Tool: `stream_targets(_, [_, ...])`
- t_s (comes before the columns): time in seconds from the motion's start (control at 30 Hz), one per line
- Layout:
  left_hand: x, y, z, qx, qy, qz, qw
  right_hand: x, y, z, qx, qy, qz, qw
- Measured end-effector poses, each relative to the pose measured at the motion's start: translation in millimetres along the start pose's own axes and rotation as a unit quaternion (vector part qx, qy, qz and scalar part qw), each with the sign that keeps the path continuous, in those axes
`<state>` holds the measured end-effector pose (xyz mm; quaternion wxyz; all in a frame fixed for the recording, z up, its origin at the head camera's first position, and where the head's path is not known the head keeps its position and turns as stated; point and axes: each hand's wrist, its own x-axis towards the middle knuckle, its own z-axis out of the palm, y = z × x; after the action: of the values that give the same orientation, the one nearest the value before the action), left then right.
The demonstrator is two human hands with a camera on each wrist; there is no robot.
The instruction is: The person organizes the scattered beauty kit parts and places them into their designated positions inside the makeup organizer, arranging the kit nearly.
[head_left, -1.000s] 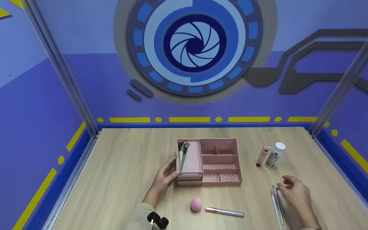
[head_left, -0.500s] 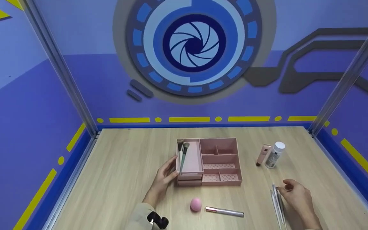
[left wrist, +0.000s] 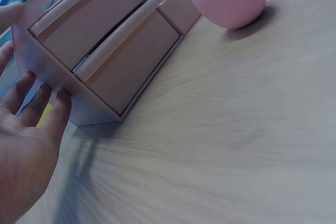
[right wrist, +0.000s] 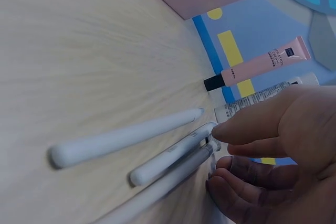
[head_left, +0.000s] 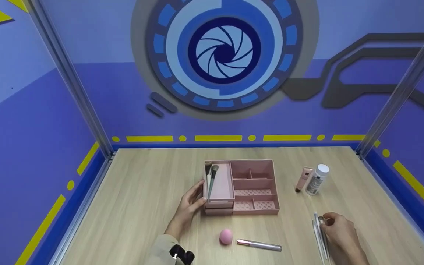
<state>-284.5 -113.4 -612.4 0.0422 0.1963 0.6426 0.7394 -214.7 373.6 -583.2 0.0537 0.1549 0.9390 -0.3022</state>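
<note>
Pink organizer (head_left: 256,212), the landmark: stood upright on the table (head_left: 142,176), two makeup brushes (head_left: 212,180) laid over its left part. Its left wall is touched by the left hand (head_left: 188,208), fingers spread and extended, nothing clasped. If pressed unevenly there, the organizer could be slid and the brushes rolled.

Three slender rods (right wrist: 170,153): laid side by side, to the right of the organizer and nearer the person. Their far ends are met by the right hand (head_left: 339,230), thumb and fingers bent and brought near together; whether a rod is clamped between them cannot be told. Because the rods are closely set, two could be picked up for one, or a neighbour nudged into a roll. If held only by the tip, a rod could be swung or dropped.

Pink tube (head_left: 303,179) and white-capped bottle (head_left: 317,179): placed right of the organizer, beyond the right hand. The bottle could be knocked by a forward sweep.

Pink sponge (head_left: 226,236) and silver tube (head_left: 259,245): placed just in front of the organizer. Being rounded, both could be set rolling by a trailing sleeve.
</note>
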Motion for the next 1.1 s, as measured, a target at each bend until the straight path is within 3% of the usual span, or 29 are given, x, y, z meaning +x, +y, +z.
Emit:
stream_targets(0.33, [2.1,-1.6,-1.4,-0.001,-0.004,0.014,0.9999,1.6,-1.9,2.2,0.012,-0.021,0.042,0.9988])
stream_targets(0.6, [1.6,-2.8,-1.5,0.006,-0.001,0.015,0.9999,2.1,-4.6,4.4,0.016,-0.026,0.048,0.9984])
stream_targets(0.8, [0.3,-1.2,1.7,-0.043,0.001,-0.017,0.9989,1.4,-4.8,6.4,0.017,-0.036,0.061,0.9974])
stream_targets(1.1, [-0.1,-0.3,2.8,-0.055,0.006,-0.022,0.9982,-2.0,-2.2,5.5,0.015,-0.024,0.027,0.9992])
